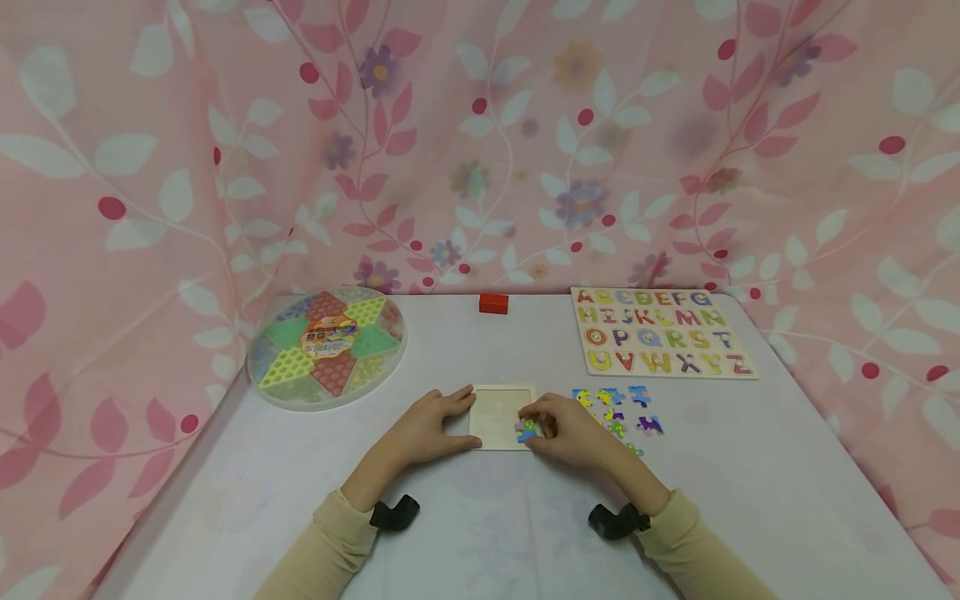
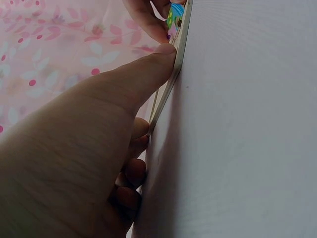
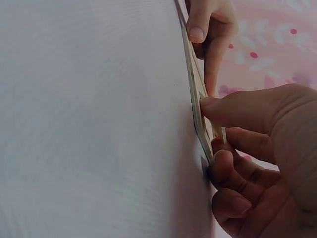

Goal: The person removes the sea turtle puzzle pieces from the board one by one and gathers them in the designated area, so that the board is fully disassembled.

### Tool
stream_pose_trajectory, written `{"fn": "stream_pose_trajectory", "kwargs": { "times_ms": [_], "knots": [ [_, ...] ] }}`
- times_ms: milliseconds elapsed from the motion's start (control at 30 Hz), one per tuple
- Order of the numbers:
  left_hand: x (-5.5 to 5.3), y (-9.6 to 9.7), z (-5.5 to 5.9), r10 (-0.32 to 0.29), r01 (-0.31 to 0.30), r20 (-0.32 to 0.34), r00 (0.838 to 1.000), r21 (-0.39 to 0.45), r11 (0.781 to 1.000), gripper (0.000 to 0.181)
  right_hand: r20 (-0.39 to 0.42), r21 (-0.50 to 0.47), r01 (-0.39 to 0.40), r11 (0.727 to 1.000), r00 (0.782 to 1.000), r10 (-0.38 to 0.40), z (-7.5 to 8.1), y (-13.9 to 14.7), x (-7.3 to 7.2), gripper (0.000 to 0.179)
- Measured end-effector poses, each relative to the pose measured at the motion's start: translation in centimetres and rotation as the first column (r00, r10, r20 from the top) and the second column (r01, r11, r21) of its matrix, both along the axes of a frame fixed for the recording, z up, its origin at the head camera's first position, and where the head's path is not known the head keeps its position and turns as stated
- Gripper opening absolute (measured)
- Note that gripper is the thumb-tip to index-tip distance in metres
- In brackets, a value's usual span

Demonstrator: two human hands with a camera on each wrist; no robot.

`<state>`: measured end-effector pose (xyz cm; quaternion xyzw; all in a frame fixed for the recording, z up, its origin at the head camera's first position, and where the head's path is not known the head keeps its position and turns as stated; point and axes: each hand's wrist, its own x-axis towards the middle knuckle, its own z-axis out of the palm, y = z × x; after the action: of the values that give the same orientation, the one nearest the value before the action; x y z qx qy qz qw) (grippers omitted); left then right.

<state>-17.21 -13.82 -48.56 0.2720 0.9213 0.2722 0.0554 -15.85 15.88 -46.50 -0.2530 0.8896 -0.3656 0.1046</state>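
A shallow square wooden puzzle tray (image 1: 495, 417) lies on the table in the head view. My left hand (image 1: 429, 427) holds its left side, index finger at the back corner and thumb at the front one. In the left wrist view that thumb (image 2: 153, 64) lies on the tray's edge. A colourful jigsaw piece (image 1: 527, 430) is at the tray's front right corner, pinched between the thumb and fingers of my right hand (image 1: 573, 429). The right wrist view shows the right thumb (image 3: 233, 109) over the tray's rim, with the piece largely hidden there.
Several loose jigsaw pieces (image 1: 649, 425) lie right of the tray, partly behind my right hand. An alphabet board (image 1: 667, 333) stands at the back right, a round Chinese checkers set (image 1: 327, 348) at the back left. A red block (image 1: 493, 304) sits at the table's far edge.
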Motion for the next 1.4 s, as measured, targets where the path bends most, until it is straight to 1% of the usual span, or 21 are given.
{"fn": "stream_pose_trajectory", "kwargs": {
  "times_ms": [167, 367, 467, 567, 667, 767, 900, 1033, 1133, 1267, 1400],
  "knots": [
    [0.1, 0.0, 0.1, 0.002, -0.002, 0.01, 1.0, 0.005, 1.0, 0.081, -0.002, -0.01, -0.003, 1.0, 1.0, 0.003, 0.1, 0.1, 0.0, 0.036],
    [0.1, 0.0, 0.2, -0.003, 0.003, 0.006, 1.0, 0.004, 1.0, 0.081, -0.017, -0.033, 0.003, 0.999, 1.0, -0.004, 0.2, 0.1, 0.2, 0.037],
    [0.1, 0.1, 0.3, -0.008, 0.008, 0.0, 1.0, 0.001, 1.0, 0.081, -0.044, -0.066, 0.021, 0.998, 0.999, -0.023, 0.6, 0.3, 0.4, 0.04],
    [0.1, 0.1, 0.3, -0.012, 0.012, -0.01, 1.0, -0.002, 1.0, 0.082, -0.097, -0.117, 0.041, 0.992, 0.994, -0.052, 1.5, 1.2, 0.8, 0.041],
    [0.1, 0.1, 0.2, -0.01, 0.01, -0.014, 1.0, -0.003, 1.0, 0.082, -0.177, -0.165, 0.055, 0.985, 0.981, -0.084, 2.5, 3.0, 1.2, 0.039],
    [0.1, 0.1, 0.1, -0.004, 0.004, -0.013, 1.0, 0.001, 1.0, 0.082, -0.255, -0.172, 0.08, 0.982, 0.959, -0.123, 3.1, 5.4, 1.6, 0.038],
    [0.1, 0.0, 0.0, -0.002, 0.002, -0.011, 1.0, 0.002, 1.0, 0.082, -0.305, -0.159, 0.139, 0.977, 0.935, -0.183, 3.2, 9.2, 2.3, 0.037],
    [0.1, -0.1, 0.1, -0.005, 0.005, -0.019, 1.0, 0.007, 1.0, 0.081, -0.31, -0.149, 0.184, 0.971, 0.924, -0.223, 3.0, 12.7, 3.4, 0.037],
    [0.0, -0.1, 0.2, -0.004, 0.005, -0.028, 1.0, 0.016, 1.0, 0.081, -0.292, -0.125, 0.227, 0.966, 0.922, -0.254, 2.5, 14.7, 4.3, 0.037],
    [0.0, -0.1, 0.1, -0.002, 0.002, -0.012, 1.0, 0.013, 1.0, 0.082, -0.227, -0.098, 0.278, 0.956, 0.929, -0.293, 1.5, 16.5, 5.7, 0.034],
    [0.0, 0.0, -0.1, -0.008, 0.008, -0.01, 1.0, 0.006, 1.0, 0.082, -0.159, -0.104, 0.296, 0.95, 0.937, -0.309, 0.5, 17.5, 6.9, 0.033]
  ]
}}
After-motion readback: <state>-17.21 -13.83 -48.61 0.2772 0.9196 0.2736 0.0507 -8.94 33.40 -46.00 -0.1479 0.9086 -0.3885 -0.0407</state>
